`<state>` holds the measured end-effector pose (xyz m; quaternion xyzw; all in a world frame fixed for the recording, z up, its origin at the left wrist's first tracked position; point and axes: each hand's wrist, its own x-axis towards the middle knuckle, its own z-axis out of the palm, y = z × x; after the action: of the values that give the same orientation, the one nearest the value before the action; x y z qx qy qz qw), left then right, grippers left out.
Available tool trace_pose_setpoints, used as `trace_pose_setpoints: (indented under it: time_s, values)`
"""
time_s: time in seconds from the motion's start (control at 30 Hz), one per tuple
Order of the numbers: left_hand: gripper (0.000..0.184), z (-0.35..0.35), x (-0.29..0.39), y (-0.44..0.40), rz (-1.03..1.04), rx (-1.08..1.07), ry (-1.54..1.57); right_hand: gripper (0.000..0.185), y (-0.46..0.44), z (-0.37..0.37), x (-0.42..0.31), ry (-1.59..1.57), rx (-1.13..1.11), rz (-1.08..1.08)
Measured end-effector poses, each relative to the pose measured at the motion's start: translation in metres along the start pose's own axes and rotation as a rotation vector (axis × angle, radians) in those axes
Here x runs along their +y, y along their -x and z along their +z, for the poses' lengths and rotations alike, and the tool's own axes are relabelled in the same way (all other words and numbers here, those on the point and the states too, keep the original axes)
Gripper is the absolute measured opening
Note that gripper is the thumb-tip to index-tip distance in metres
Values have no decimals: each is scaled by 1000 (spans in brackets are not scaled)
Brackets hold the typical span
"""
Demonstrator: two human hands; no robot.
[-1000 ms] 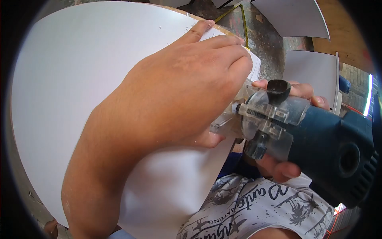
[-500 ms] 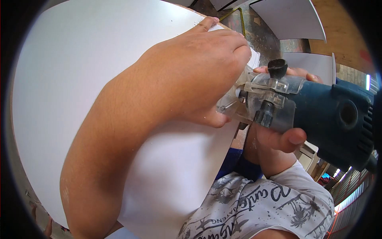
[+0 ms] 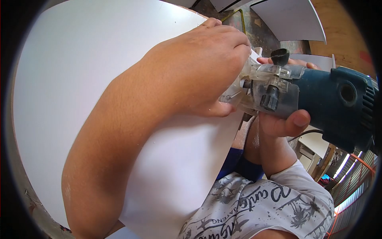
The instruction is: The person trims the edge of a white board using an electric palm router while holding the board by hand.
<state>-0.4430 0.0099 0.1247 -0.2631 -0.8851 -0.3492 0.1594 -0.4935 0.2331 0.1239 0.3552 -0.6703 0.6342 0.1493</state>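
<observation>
A teal trim router [image 3: 318,89] with a clear plastic base and black wing knobs lies sideways at the edge of a large white panel [image 3: 79,51]. My right hand [image 3: 280,121] is wrapped round its body from below, thumb on the near side and fingertips showing along the far side. Across the panel reaches my left arm. My left hand [image 3: 207,71] is closed over the clear base, its thumb against the base's near side and one finger lying at the panel's far edge. The router bit and the base's contact with the panel are hidden by my left hand.
More white panels [image 3: 288,18] stand beyond the work, near a brown wooden board [image 3: 338,28]. A yellow-edged strip [image 3: 241,20] lies on the dusty floor. White dust is on my leg [image 3: 246,133]. A dark cable [image 3: 304,133] hangs below the router.
The router has shifted slightly right, and its rear end has risen a little. Both hands have moved with it, the left thumb sliding up and right along the panel edge.
</observation>
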Motion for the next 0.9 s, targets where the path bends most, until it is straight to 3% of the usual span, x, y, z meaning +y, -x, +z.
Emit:
trace_pose_setpoints:
  time_s: [0.2,0.77,0.9]
  values:
    - [61,0,0,0,-12,-11,0,92,-2,0,-8,39,-11,112]
    - [63,7,-3,3,-3,17,-10,88,-1,-1,-3,27,-10,119]
    - [75,6,3,4,-39,-23,22,86,3,-3,-1,45,-11,76]
